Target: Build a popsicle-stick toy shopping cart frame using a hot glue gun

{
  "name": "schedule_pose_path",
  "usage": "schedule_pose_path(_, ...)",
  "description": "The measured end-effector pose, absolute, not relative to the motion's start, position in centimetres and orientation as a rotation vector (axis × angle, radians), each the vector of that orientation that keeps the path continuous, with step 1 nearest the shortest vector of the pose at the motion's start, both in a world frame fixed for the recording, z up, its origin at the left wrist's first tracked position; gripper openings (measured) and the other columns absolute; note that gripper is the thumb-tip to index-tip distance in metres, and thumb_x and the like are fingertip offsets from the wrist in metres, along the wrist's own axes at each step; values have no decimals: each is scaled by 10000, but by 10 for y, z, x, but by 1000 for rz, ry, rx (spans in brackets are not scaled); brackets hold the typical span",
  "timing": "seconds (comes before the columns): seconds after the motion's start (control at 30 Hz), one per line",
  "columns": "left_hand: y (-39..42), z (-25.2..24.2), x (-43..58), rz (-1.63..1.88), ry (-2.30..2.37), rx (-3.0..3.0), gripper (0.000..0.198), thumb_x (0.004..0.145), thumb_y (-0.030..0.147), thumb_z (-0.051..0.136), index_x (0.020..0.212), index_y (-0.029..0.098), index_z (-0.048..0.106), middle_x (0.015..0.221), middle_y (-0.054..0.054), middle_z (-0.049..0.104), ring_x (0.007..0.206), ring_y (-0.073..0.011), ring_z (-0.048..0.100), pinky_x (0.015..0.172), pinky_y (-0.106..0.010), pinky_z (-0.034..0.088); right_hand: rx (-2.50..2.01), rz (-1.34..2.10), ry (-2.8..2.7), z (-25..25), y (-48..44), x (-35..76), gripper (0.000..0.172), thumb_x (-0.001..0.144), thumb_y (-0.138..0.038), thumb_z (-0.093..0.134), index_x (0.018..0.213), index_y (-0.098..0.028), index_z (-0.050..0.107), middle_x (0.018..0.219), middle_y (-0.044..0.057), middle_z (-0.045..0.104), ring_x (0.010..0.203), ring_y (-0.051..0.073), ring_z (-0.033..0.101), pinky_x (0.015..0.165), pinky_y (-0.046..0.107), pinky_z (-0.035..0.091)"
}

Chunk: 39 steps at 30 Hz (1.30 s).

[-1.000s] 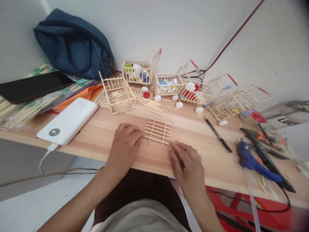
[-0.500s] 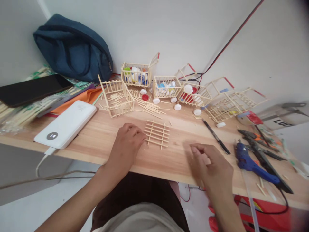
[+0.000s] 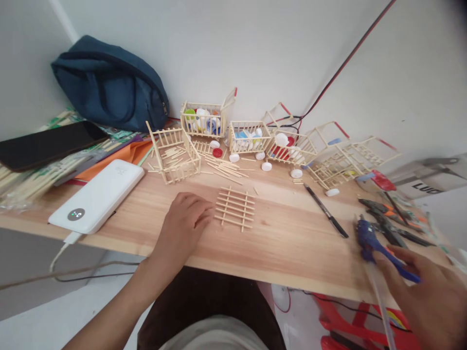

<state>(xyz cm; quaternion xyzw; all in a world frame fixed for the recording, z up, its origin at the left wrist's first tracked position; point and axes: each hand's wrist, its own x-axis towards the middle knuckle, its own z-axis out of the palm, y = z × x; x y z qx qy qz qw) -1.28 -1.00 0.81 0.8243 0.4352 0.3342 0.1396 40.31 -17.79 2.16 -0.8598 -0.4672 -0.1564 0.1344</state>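
Glue gun [image 3: 369, 240], head view: it lies on the wooden table [image 3: 284, 243] near the right front edge, just right of the black pen [image 3: 326, 210]. Its long axis runs from the blue body at far left to the handle at near right, which points into the right hand [image 3: 428, 291]. That hand is the nearer one; its fingers are spread and not closed, with the fingertips at the handle, and contact is unclear. The left hand [image 3: 182, 219], well apart from the gun, lies flat and palm down holding nothing, its fingertips just beside the stick lattice [image 3: 234, 209].

Bare forearms, pale grey shirt [image 3: 215, 336]
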Motion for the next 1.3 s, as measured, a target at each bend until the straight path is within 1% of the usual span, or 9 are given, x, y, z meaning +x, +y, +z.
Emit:
schedule_pose_path(0.1, -10, 7, -18, 953, 1277, 2370, 78, 871, 143, 622, 904, 195, 671, 920, -20, 684, 969, -219, 540, 845, -338, 473, -2615, -363, -1295, 13, -185, 414, 432, 764, -752, 448, 891, -379, 624, 763, 154, 587, 683, 363, 609, 567, 493, 411)
schedule_pose_path(0.23, -12, 4, -16, 986, 1194, 2426, 103, 913, 170, 582, 907, 195, 682, 911, -22, 679, 962, -214, 532, 848, -338, 468, -2830, -71, -1126, 20, -178, 396, 529, 782, -715, 427, 935, -242, 607, 855, 151, 689, 844, 389, 676, 650, 476, 481)
schedule_pose_path(0.4, -10, 0, -8, 1025, 1073, 2557, 141, 942, 182, 548, 920, 179, 688, 903, -38, 667, 937, -214, 517, 859, -357, 452, -2759, 76, -968, 19, -167, 389, 562, 745, -682, 513, 1044, -206, 534, 913, 115, 732, 878, 358, 690, 705, 439, 490)
schedule_pose_path(0.53, -8, -1, -6, 1040, 1050, 2599, 167, 955, 186, 525, 929, 176, 690, 897, -41, 662, 928, -216, 518, 843, -359, 457, -2763, 33, -910, 12, -167, 395, 535, 775, -607, 522, 1117, -195, 508, 917, 111, 736, 853, 342, 697, 670, 414, 483)
schedule_pose_path(0.67, -8, 0, -6, 1010, 1024, 2622, 173, 957, 183, 517, 936, 176, 689, 891, -39, 666, 915, -217, 525, 831, -361, 462, -2796, -1, -871, 12, -169, 392, 567, 777, -603, 528, 1138, -166, 519, 906, 133, 739, 859, 358, 694, 653, 416, 477)
schedule_pose_path(0.93, -5, -2, -5, 1011, 998, 2627, 191, 954, 176, 507, 891, 170, 687, 869, -44, 669, 894, -221, 530, 808, -359, 461, -2918, 74, -938, 18, -169, 393, 514, 787, -630, 486, 977, -170, 615, 914, 146, 739, 900, 351, 689, 721, 405, 482)
schedule_pose_path(1.1, -5, 1, -5, 1049, 1035, 2589, 226, 966, 243, 483, 848, 191, 669, 862, -44, 673, 893, -220, 560, 791, -352, 473, -2906, 72, -949, 19, -170, 389, 509, 779, -650, 486, 942, -183, 606, 857, 130, 727, 838, 329, 689, 679, 385, 477)
schedule_pose_path(1.2, -5, 3, -8, 1074, 1096, 2559, 247, 976, 294, 451, 840, 217, 643, 869, -38, 674, 895, -224, 575, 799, -362, 482, -2868, -13, -952, 25, -175, 386, 436, 832, -605, 436, 901, -202, 589, 851, 125, 717, 816, 311, 685, 683, 379, 475)
schedule_pose_path(1.3, -4, 3, -18, 1049, 1207, 2533, 215, 970, 324, 434, 905, 252, 625, 932, -33, 672, 956, -244, 584, 827, -392, 492, -2855, -123, -922, 32, -182, 390, 371, 870, -519, 416, 925, -196, 590, 910, 138, 710, 840, 312, 676, 706, 386, 485)
